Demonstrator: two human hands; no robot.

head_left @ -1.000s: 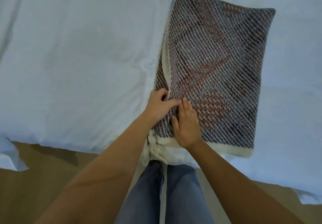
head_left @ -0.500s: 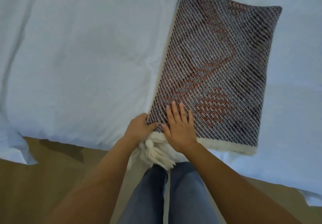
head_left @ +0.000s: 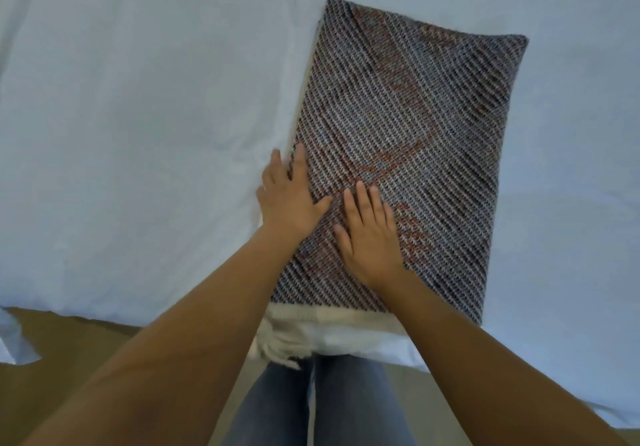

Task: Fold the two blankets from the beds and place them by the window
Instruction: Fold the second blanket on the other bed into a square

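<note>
A folded woven blanket (head_left: 408, 126), grey-blue with rust patterns and a cream fringe at its near end, lies as a long rectangle on the white bed (head_left: 138, 116). My left hand (head_left: 289, 196) rests flat on the blanket's left edge, fingers spread, partly on the sheet. My right hand (head_left: 370, 234) lies flat, palm down, on the blanket's near half. Neither hand grips anything. The cream tassels (head_left: 284, 341) hang over the bed's near edge. Only this one blanket is in view.
The bed's near edge runs across the bottom, with brown floor (head_left: 69, 359) below it. My legs in blue jeans (head_left: 318, 400) stand against the bed. White sheet stretches wide to the left and right of the blanket.
Both hands have moved up from the blanket's near left corner by the tassels onto its surface. The left hand let go of the corner and now lies flat.
</note>
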